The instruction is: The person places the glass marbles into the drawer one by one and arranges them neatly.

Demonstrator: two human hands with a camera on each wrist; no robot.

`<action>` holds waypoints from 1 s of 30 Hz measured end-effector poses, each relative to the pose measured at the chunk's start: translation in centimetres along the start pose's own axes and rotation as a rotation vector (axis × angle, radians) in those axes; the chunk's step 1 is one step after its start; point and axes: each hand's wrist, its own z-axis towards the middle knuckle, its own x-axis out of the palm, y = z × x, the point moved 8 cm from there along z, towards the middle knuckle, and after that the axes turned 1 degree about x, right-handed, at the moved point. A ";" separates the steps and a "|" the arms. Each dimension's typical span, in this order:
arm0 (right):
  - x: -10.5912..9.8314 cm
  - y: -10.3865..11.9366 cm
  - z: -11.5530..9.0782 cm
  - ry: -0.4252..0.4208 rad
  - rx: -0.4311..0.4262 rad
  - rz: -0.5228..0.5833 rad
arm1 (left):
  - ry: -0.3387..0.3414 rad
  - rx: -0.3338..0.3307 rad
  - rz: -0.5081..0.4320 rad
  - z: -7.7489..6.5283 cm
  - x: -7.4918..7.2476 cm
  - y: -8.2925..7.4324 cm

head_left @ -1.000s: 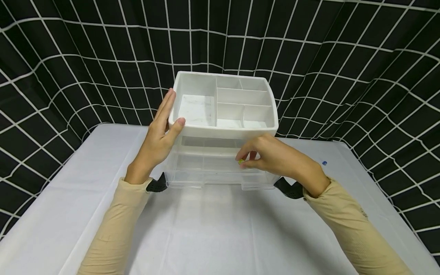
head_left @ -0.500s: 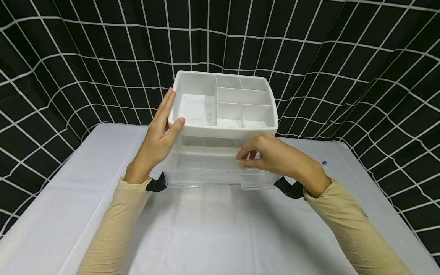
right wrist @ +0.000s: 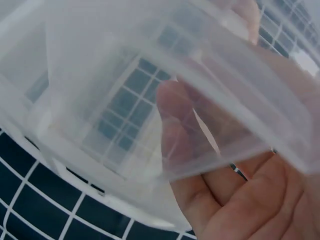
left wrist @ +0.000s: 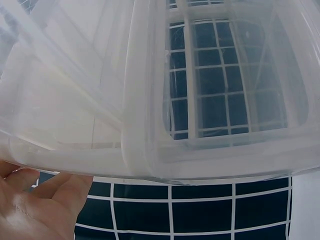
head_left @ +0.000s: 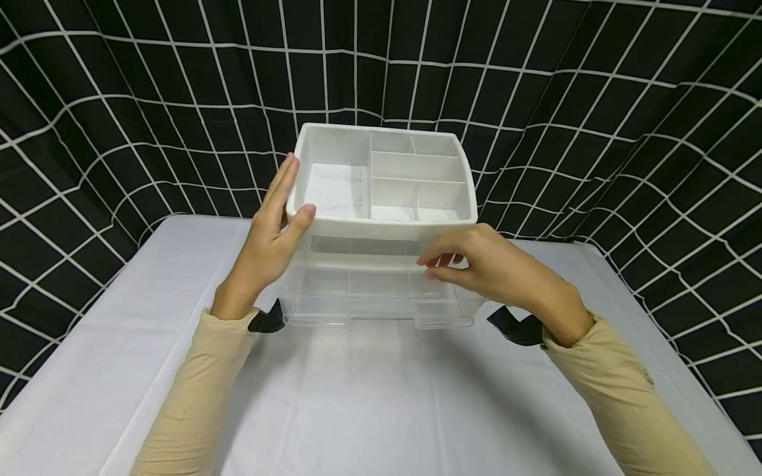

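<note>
A white desktop organizer (head_left: 333, 228) with divided top compartments stands on the table, a clear drawer (head_left: 381, 311) pulled out at its front. My left hand (head_left: 264, 244) rests along the organizer's left side, fingers straight, thumb over the front rim. In the left wrist view the fingers (left wrist: 70, 192) lie against the organizer's side. Over the right part of the drawer is my right hand (head_left: 476, 264), fingers loosely bent, thumb and index fingertip slightly apart with nothing visible between them. Through the drawer's clear wall, the right wrist view shows the right fingers (right wrist: 175, 130).
A white cloth covers the table (head_left: 369, 410). Black curtain (head_left: 381, 59) with a white grid surrounds the back and sides. Black straps (head_left: 514, 327) hang at both wrists, near the drawer's front corners.
My right hand has shifted right and slightly up; the small yellow-green piece it pinched is out of sight. The small blue piece on the table is now hidden behind the right arm. Left hand stays put.
</note>
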 end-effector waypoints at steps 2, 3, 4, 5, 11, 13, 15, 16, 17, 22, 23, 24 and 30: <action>-0.5 0.1 -0.4 -0.033 -0.009 0.001 | 0.003 0.001 0.003 0.0 0.0 0.0; -0.8 0.2 -0.6 -0.052 -0.015 -0.002 | 0.004 0.000 0.005 0.0 0.0 0.0; -1.0 0.2 -0.8 -0.068 -0.020 -0.008 | 0.004 -0.001 0.010 -0.1 0.0 0.0; -1.3 0.3 -1.1 -0.087 -0.027 -0.016 | 0.002 -0.002 0.015 -0.1 0.0 0.0; -2.6 0.5 -2.6 -0.188 -0.045 -0.033 | -0.011 0.001 0.037 -0.1 0.0 0.0; -2.9 0.6 -3.1 -0.215 -0.054 -0.027 | -0.011 0.004 0.033 -0.1 0.0 -0.1; -3.1 0.6 -3.5 -0.244 -0.071 -0.029 | -0.013 0.007 0.029 -0.1 -0.1 -0.1; -3.2 0.6 -3.7 -0.255 -0.073 -0.032 | -0.014 0.007 0.025 -0.1 -0.1 -0.1; -3.3 0.6 -3.9 -0.266 -0.075 -0.035 | -0.014 0.006 0.021 0.0 -0.1 -0.1; -3.7 0.3 -4.8 -0.302 -0.051 -0.039 | -0.013 0.001 0.011 0.0 0.0 0.0; -3.7 0.2 -5.0 -0.308 -0.043 -0.039 | -0.013 0.003 0.011 0.0 0.0 -0.1; -3.8 0.1 -5.2 -0.314 -0.036 -0.039 | -0.013 0.005 0.011 0.0 0.0 -0.1; -3.9 -0.4 -6.2 -0.350 -0.002 -0.047 | -0.020 0.019 0.011 -0.1 -0.1 -0.1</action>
